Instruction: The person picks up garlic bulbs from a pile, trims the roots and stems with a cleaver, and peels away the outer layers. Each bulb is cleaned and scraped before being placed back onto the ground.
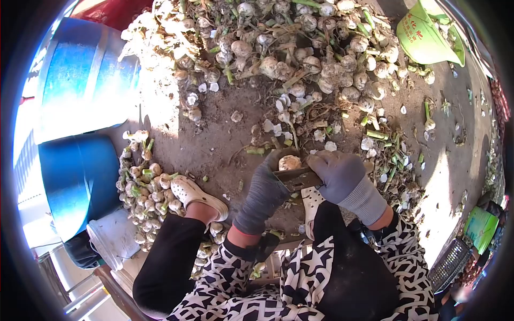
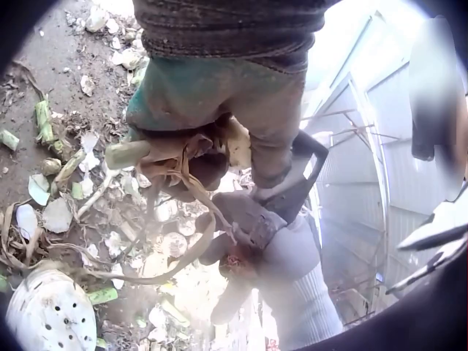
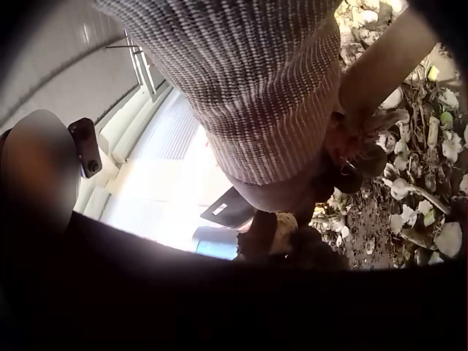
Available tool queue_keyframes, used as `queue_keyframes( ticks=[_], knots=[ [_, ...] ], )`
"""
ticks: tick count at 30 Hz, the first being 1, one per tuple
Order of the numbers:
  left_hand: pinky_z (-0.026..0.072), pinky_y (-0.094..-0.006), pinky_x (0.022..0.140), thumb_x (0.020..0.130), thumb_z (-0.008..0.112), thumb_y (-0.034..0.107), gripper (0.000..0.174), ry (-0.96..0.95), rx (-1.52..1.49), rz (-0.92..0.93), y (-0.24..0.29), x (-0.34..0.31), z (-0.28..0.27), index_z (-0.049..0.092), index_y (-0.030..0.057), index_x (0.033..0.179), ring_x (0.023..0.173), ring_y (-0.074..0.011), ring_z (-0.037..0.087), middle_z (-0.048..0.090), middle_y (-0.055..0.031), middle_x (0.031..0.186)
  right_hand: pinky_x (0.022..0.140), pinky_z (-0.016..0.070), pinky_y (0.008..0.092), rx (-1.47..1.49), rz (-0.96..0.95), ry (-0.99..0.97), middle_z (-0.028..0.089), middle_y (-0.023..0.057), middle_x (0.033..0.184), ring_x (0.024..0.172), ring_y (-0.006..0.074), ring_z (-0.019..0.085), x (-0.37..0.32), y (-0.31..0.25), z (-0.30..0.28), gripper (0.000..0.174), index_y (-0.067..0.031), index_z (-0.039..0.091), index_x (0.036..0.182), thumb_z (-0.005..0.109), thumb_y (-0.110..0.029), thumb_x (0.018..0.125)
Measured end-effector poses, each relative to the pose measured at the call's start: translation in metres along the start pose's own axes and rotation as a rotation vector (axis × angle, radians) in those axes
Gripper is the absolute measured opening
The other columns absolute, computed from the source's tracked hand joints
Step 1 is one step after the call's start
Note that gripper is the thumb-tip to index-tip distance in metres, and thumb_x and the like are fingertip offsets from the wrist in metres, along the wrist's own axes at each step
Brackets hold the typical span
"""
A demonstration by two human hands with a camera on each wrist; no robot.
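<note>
In the head view, the gloved left hand holds a garlic bulb at centre, dry stem and roots hanging by it in the left wrist view. The gloved right hand grips a flat metal blade, which lies across the near side of the bulb. Both hands are close together. In the left wrist view, the left hand curls round the bulb with dry leaves trailing below, and the right hand is beside it. The right wrist view shows mostly the right cuff; its fingers are dark there.
A large heap of garlic lies ahead, and a smaller pile of bulbs is left of the shoe. Blue barrels and a white bucket stand at left. A green hat-like container is at upper right.
</note>
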State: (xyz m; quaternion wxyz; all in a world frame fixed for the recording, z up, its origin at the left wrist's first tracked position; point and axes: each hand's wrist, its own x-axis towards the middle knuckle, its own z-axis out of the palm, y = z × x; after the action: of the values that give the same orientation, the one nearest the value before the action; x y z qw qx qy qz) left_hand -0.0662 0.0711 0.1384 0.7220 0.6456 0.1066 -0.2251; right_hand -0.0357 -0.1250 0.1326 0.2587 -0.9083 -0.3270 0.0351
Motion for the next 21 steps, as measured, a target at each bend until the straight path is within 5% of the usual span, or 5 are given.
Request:
queue_keyframes(
  ticks=[10,13,16,18,21],
  knots=[
    [0.0515,-0.0275,0.083,0.074,0.080,0.013,0.057,0.053,0.071,-0.067,-0.009,0.000,0.007,0.052,0.0008,0.122,0.095,-0.0131,0.061,0.064,-0.0077,0.105,0.060,0.0525,0.0394,-0.127,-0.039,0.003,0.064,0.0096,0.087,0.074,0.0257,0.065,-0.002,0.014,0.014,0.038,-0.0073,0.060,0.108,0.064,-0.016,0.071],
    [0.0515,-0.0287,0.080,0.074,0.082,0.020,0.054,0.000,0.261,-0.055,0.010,-0.010,0.023,0.056,0.0007,0.117,0.093,-0.0127,0.061,0.064,-0.0085,0.105,0.058,0.0519,0.0390,-0.206,0.260,-0.245,0.066,0.0107,0.079,0.067,0.0284,0.065,-0.013,0.054,0.048,0.027,-0.0058,0.063,0.103,0.062,-0.018,0.079],
    [0.0509,-0.0305,0.078,0.073,0.083,0.028,0.052,0.050,0.233,-0.065,0.002,-0.005,0.028,0.060,0.0014,0.111,0.087,-0.0146,0.062,0.065,-0.0096,0.098,0.058,0.0513,0.0350,0.178,0.594,-0.168,0.067,0.0103,0.071,0.062,0.0251,0.065,-0.014,0.064,0.045,0.024,-0.0039,0.066,0.093,0.062,-0.027,0.088],
    [0.0516,-0.0328,0.075,0.071,0.082,0.035,0.056,0.127,0.854,0.417,-0.001,0.009,0.015,0.060,0.0017,0.111,0.077,-0.0201,0.064,0.065,-0.0100,0.090,0.062,0.0524,0.0322,1.004,0.989,-0.430,0.068,0.0083,0.089,0.071,0.0190,0.065,-0.003,0.033,0.002,0.032,-0.0032,0.060,0.108,0.070,-0.026,0.087],
    [0.0504,-0.0335,0.077,0.071,0.081,0.037,0.060,0.107,1.175,0.250,0.025,0.003,0.017,0.059,0.0031,0.115,0.084,-0.0234,0.063,0.064,-0.0123,0.094,0.059,0.0512,0.0270,1.336,0.812,-0.094,0.067,0.0041,0.078,0.065,0.0121,0.062,-0.015,0.021,0.027,0.031,-0.0014,0.061,0.106,0.073,-0.021,0.085]
  ],
)
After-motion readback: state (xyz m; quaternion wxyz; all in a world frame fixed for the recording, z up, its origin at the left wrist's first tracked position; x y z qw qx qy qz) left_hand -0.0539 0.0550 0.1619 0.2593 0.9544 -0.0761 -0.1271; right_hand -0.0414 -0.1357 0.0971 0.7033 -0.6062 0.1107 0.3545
